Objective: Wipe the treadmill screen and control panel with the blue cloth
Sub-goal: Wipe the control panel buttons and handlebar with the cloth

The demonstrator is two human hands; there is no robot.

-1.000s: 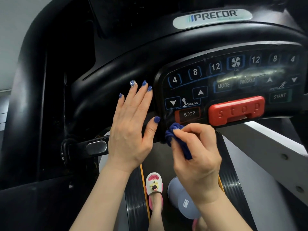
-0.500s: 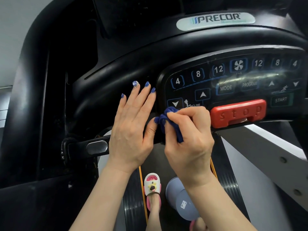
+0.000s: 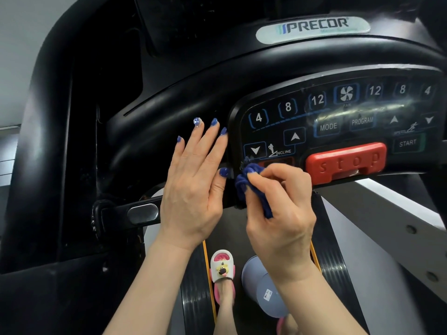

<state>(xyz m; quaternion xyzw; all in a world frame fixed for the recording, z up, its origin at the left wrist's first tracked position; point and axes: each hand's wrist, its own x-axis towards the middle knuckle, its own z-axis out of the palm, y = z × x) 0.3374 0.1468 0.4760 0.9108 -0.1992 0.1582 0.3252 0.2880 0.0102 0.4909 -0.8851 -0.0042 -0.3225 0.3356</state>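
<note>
The black control panel [image 3: 338, 122] of the treadmill fills the upper right, with number keys, MODE, PROGRAM, START and a big red stop bar [image 3: 346, 162]. My right hand [image 3: 278, 209] is bunched around the blue cloth [image 3: 250, 182] and presses it against the panel's lower left corner, covering most of the small STOP key. My left hand [image 3: 196, 182] lies flat, fingers spread, on the black console housing just left of the panel. The screen itself is out of sight above.
A black handlebar with a silver sensor pad [image 3: 142, 213] runs left of my left hand. Below are the treadmill belt [image 3: 331, 269], my foot in a white-and-pink slipper [image 3: 222, 267] and a grey-blue bucket [image 3: 263, 286]. A grey side rail [image 3: 399, 213] slopes down at right.
My right hand has carried the cloth from below the STOP key up to the incline keys and back down to the panel's lower left corner. My left hand has stayed flat in place.
</note>
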